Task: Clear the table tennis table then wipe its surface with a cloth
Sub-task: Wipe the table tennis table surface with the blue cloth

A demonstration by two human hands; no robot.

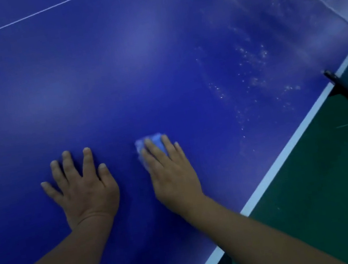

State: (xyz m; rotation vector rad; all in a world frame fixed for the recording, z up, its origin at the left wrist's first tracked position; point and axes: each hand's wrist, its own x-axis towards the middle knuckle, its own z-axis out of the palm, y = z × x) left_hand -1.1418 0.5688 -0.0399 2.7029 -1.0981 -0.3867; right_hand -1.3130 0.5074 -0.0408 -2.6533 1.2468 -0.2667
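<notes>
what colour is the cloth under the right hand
Light blue; the cloth shows under the right hand in the head view.

Blue table (pixel 114 84) under cloth (pixel 155 142), two flat hands, white specks (pixel 252 56).

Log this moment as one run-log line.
stage: wiping | right hand: presses cloth flat | left hand: flat on table | white specks: unwiped

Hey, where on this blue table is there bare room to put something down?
The blue table tennis table is bare between the thin white line and the flat left hand. Right of the right hand, pressing the blue cloth, white specks litter the surface.
</notes>
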